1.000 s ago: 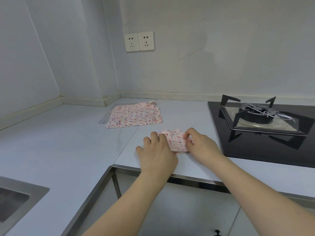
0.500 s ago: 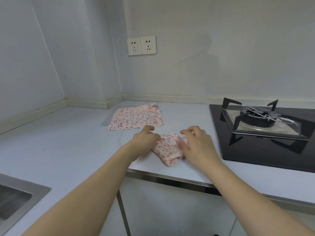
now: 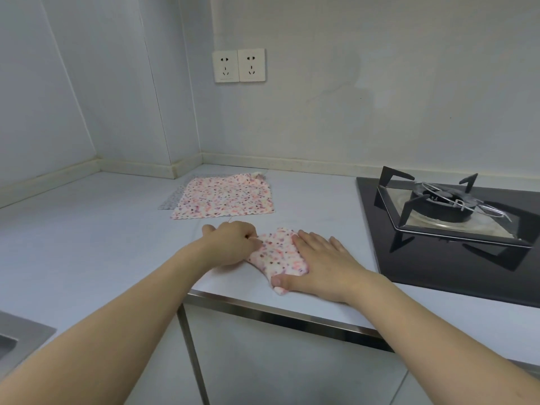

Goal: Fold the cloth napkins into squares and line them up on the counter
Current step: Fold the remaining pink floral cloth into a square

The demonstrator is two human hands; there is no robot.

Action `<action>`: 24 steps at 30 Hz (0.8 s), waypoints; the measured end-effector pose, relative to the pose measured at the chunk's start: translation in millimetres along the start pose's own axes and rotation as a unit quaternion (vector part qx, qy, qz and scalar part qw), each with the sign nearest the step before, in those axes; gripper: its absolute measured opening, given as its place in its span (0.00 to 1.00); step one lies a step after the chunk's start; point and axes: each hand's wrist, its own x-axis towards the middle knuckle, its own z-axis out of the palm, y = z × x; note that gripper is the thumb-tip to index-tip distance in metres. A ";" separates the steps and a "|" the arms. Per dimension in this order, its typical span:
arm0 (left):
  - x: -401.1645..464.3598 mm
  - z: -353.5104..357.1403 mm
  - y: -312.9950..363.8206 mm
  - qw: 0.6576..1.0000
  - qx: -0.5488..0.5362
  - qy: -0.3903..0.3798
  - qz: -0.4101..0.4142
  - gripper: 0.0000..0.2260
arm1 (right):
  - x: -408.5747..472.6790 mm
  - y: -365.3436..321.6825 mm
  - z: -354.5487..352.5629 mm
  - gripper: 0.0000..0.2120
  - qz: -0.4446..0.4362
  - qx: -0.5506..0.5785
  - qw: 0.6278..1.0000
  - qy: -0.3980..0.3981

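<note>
A small folded napkin (image 3: 277,254), pink with coloured speckles, lies on the pale counter (image 3: 102,244) near its front edge. My right hand (image 3: 324,264) lies flat on the napkin's right side, fingers straight, thumb at its near corner. My left hand (image 3: 233,242) sits at the napkin's left edge with curled fingers pinching the cloth. Farther back lies an unfolded speckled napkin (image 3: 225,197), spread flat. A grey patterned cloth (image 3: 172,198) peeks out from under its left side.
A black gas hob (image 3: 455,229) with a burner and pan supports fills the right side, close to my right hand. A steel sink corner (image 3: 20,337) shows at the lower left. Two wall sockets (image 3: 238,65) sit on the back wall.
My right hand has flattened onto the folded napkin and slid toward its near corner. My left hand shifted to the napkin's left edge. The camera has moved closer.
</note>
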 end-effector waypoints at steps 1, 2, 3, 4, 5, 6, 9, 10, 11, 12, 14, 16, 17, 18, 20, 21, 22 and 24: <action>-2.4 4.7 -2.2 0.998 0.042 0.031 0.023 0.10 | 0.4 0.1 -0.1 0.56 0.000 0.000 1.000 -0.001; -5.1 9.8 -2.5 0.995 0.070 0.057 0.043 0.10 | 0.2 -0.6 -0.7 0.56 0.000 0.002 1.000 -0.002; -7.5 14.4 -1.5 0.991 0.090 0.080 0.061 0.09 | -0.1 -1.4 -1.1 0.57 -0.002 0.006 1.000 -0.003; -9.0 16.9 1.0 0.987 0.112 0.093 0.070 0.08 | -0.9 -2.5 -1.9 0.57 -0.004 0.015 1.000 0.003; -9.0 17.3 4.9 0.984 0.133 0.097 0.068 0.08 | -1.9 -3.0 -2.2 0.56 -0.004 0.029 0.999 0.022; -8.2 15.9 9.1 0.984 0.150 0.089 0.048 0.10 | -2.8 -3.2 -2.4 0.53 0.004 0.046 0.997 0.059; -1.2 9.8 19.3 0.992 0.104 0.039 -0.051 0.18 | -6.2 -2.7 -1.2 0.35 0.091 0.045 0.974 0.201; 0.2 10.4 22.8 0.993 0.085 0.035 -0.074 0.19 | -6.7 -2.1 0.1 0.30 0.118 0.019 0.968 0.222; 0.5 12.6 26.3 0.992 0.089 0.040 -0.081 0.20 | -6.3 -1.9 0.8 0.27 0.130 -0.002 0.966 0.221; -0.3 16.9 30.1 0.990 0.110 0.046 -0.079 0.20 | -5.7 -1.9 0.9 0.24 0.127 -0.013 0.970 0.207; -4.1 26.0 36.1 0.987 0.122 0.063 -0.078 0.18 | -3.8 -1.8 -0.1 0.20 0.104 0.005 0.978 0.178; -9.4 30.4 39.3 0.989 0.072 0.098 -0.083 0.13 | -3.5 -1.5 -3.7 0.15 0.081 0.054 0.980 0.171; -11.5 30.5 39.5 0.990 0.039 0.118 -0.072 0.10 | -2.9 -0.3 -4.9 0.12 0.075 0.090 0.978 0.173; -12.7 29.7 39.3 0.989 -0.002 0.131 -0.061 0.08 | -3.2 0.6 -5.7 0.10 0.076 0.140 0.973 0.170; -16.0 24.8 37.8 0.987 -0.098 0.112 -0.063 0.07 | -6.0 1.9 -6.9 0.07 0.076 0.284 0.941 0.165; -17.1 20.8 38.5 0.981 -0.149 0.093 -0.075 0.09 | -9.0 2.5 -8.4 0.06 0.073 0.356 0.916 0.168; -17.7 16.4 39.7 0.973 -0.198 0.076 -0.091 0.11 | -13.8 1.9 -11.5 0.07 0.068 0.410 0.894 0.169; -25.7 5.1 46.9 0.955 -0.272 0.036 -0.115 0.10 | -25.8 -1.7 -17.9 0.09 0.067 0.486 0.855 0.167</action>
